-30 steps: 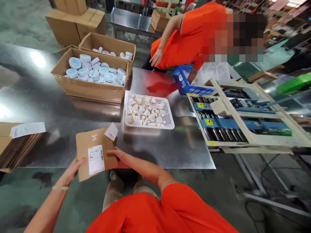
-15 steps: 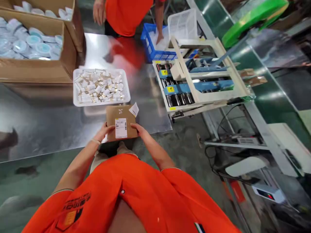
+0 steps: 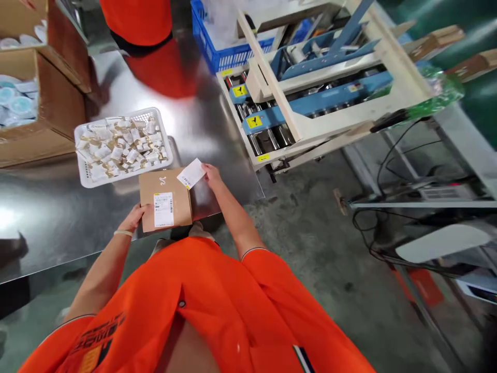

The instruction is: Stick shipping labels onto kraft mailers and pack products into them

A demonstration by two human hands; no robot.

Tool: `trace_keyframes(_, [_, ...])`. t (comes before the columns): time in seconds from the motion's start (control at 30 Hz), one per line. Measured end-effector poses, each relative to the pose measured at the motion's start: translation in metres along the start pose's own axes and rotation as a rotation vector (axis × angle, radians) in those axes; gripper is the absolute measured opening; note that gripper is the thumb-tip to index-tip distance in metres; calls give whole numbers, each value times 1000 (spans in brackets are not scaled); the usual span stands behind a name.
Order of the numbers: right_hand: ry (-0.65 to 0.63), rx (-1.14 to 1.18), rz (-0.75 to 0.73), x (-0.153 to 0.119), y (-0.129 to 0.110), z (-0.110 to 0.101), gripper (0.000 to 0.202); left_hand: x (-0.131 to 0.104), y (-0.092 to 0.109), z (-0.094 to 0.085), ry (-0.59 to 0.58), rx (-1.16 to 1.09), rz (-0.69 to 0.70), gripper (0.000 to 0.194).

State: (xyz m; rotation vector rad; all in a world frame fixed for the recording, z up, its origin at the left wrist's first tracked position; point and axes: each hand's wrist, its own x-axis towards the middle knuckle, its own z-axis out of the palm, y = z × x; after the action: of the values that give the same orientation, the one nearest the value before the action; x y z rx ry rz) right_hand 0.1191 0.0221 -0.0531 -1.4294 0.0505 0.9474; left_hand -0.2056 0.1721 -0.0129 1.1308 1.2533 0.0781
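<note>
Flat cardboard mailer [image 3: 166, 199] lies on the steel table [image 3: 46, 217], near its front edge, just in front of the person's body. Head view, only view available.

Mailer: brown, roughly square, a white printed label [image 3: 163, 210] stuck to its lower middle, a small white logo near the top edge.

Left hand [image 3: 136, 215]: fingers rest against the mailer's lower left edge, loosely curled, touching the card. Whether the thumb grips under the edge cannot be told. A thin band sits on the wrist.

Right hand [image 3: 210, 174]: at the mailer's upper right corner, fingertips pinched on a small white slip [image 3: 191, 173]. The slip is tilted, with its lower end overlapping the mailer's corner.

Surroundings: white plastic basket [image 3: 83, 176] just behind the mailer, touching or nearly touching its top edge, filled with small white and gold pieces [image 3: 122, 147]. Open cardboard box [image 3: 58, 103] at far left holds round pale-blue tins [image 3: 17, 103]. To the right, a cream and blue roller machine [image 3: 310, 88] abuts the table end. Blue crate [image 3: 223, 52] behind it. Another person in an orange top [image 3: 135, 20] stands at the far side of the table. Cables [image 3: 392, 155] hang below the machine over the concrete floor.
</note>
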Motion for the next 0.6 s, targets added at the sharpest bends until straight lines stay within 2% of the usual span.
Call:
trace_keyframes(0.07, [4,-29,-36,1,-8,-2,37,-2,0,1,15,7,-14,55])
trace_keyframes(0.23, [-14,-26,-159,-16,-12,-9,26,-2,-3,-1,20,3,-39,52])
trace_keyframes(0.47, [1,-70,-141,-21,-18,-5,31,1,-13,-3,-9,-29,-3,60])
trace_keyframes(0.6, [10,-85,-131,-17,-20,-5,32,1,-18,-3,34,-13,5,58])
